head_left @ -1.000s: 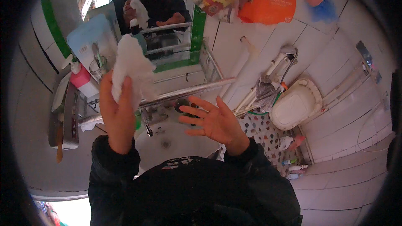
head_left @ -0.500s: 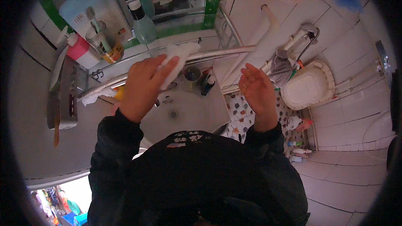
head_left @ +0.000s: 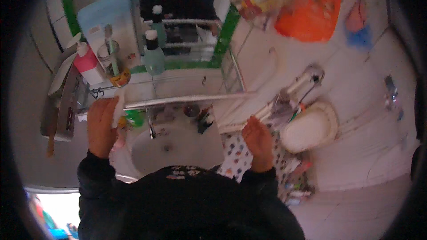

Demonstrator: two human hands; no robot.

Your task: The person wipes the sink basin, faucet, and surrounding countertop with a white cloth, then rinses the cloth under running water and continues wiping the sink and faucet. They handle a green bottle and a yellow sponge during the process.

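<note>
My left hand point(head_left: 101, 124) grips a thin white cloth point(head_left: 118, 109) at the left end of the metal shelf rail point(head_left: 178, 102). Its fingers are closed, and the cloth sticks out on their right side. Over the floor right of the white sink point(head_left: 178, 151), my right hand point(head_left: 259, 141) is raised with nothing in it, fingers loosely stretched. On the shelf above my left hand stand a pink-and-white pump bottle point(head_left: 87, 64), a glass cup with a toothbrush point(head_left: 112, 58) and a pale green bottle with a black-and-white cap point(head_left: 154, 55).
A mirror point(head_left: 178, 4) hangs behind the shelf. The faucet point(head_left: 152, 130) and a dark bottle point(head_left: 205, 122) are at the sink's back edge. A grey wall rack point(head_left: 62, 115) is at left. Right are a white basin point(head_left: 309, 126) and an orange bag point(head_left: 307, 13).
My left hand has moved left along the rail with the cloth, from mid-shelf to its left end. My right hand stays raised and empty. The whole view has tilted upward.
</note>
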